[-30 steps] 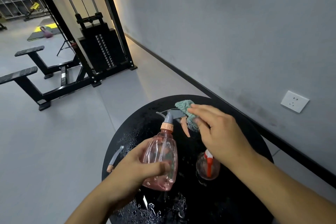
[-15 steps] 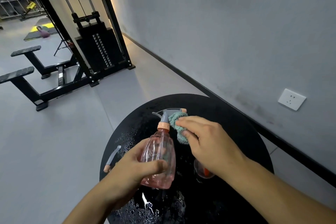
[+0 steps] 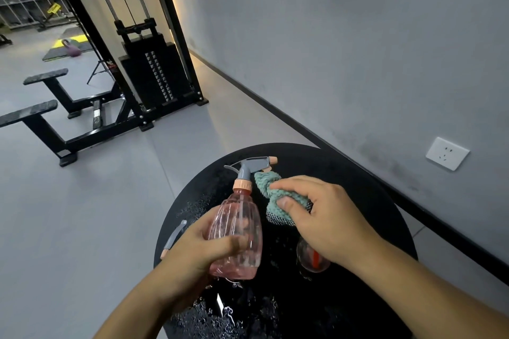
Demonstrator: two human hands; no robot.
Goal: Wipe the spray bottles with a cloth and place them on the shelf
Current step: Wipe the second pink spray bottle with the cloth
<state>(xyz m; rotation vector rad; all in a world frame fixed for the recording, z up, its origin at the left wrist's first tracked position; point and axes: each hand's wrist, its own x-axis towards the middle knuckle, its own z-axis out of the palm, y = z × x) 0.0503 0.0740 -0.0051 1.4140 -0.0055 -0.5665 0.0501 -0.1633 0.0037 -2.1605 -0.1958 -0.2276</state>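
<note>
A clear pink spray bottle (image 3: 237,231) with a ribbed body, peach collar and grey trigger head stands nearly upright at the lower centre of the frame, its nozzle pointing right, held above the black table. Just right of its neck sits a bunched teal cloth (image 3: 278,203), close under the nozzle. A second clear bottle (image 3: 312,259) with a red part lies lower right, mostly hidden, and a grey trigger piece (image 3: 174,237) shows at the bottle's left.

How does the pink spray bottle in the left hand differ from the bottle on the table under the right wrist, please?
The pink spray bottle is gripped by the left hand above the black table; the second bottle rests on it. The pink bottle shows fully, with a grey trigger head; the second is mostly hidden, showing red. Both bodies are clear pinkish plastic.
</note>
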